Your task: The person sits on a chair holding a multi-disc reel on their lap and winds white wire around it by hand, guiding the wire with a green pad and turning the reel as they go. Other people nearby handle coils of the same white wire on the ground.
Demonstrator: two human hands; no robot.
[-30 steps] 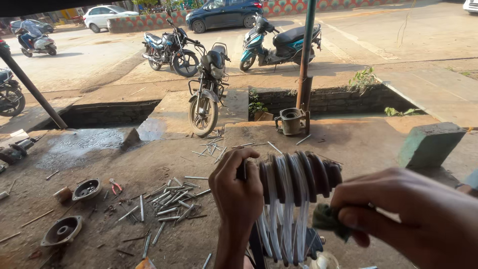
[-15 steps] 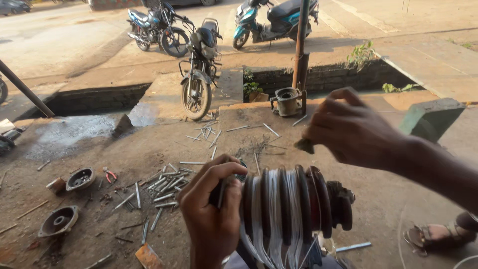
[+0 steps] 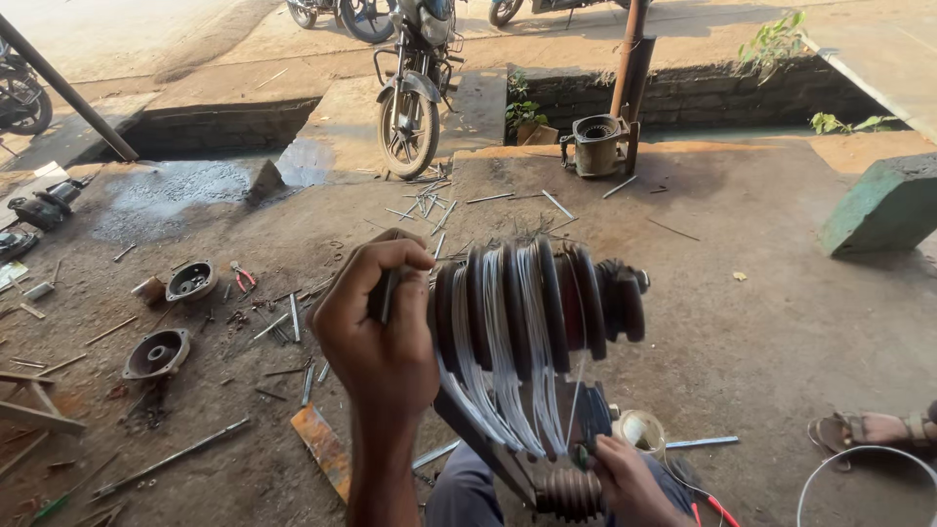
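The grooved winding former (image 3: 532, 303) stands upright on its frame directly in front of the person, its dark discs separated by bundles of pale wire (image 3: 498, 342) that hang toward the base. The left hand (image 3: 376, 337) is closed in a fist around the crank handle at the former's left end. The right hand (image 3: 625, 478) is low at the base, fingers curled near the wire ends; whether it grips anything cannot be told. For a clean winding, turn the handle steadily and keep the strand taut so that each turn seats in its own groove.

On the ground to the left lie two round metal end covers (image 3: 156, 353), open side up and apparently empty. A motor housing (image 3: 595, 146) stands beyond, by a post.
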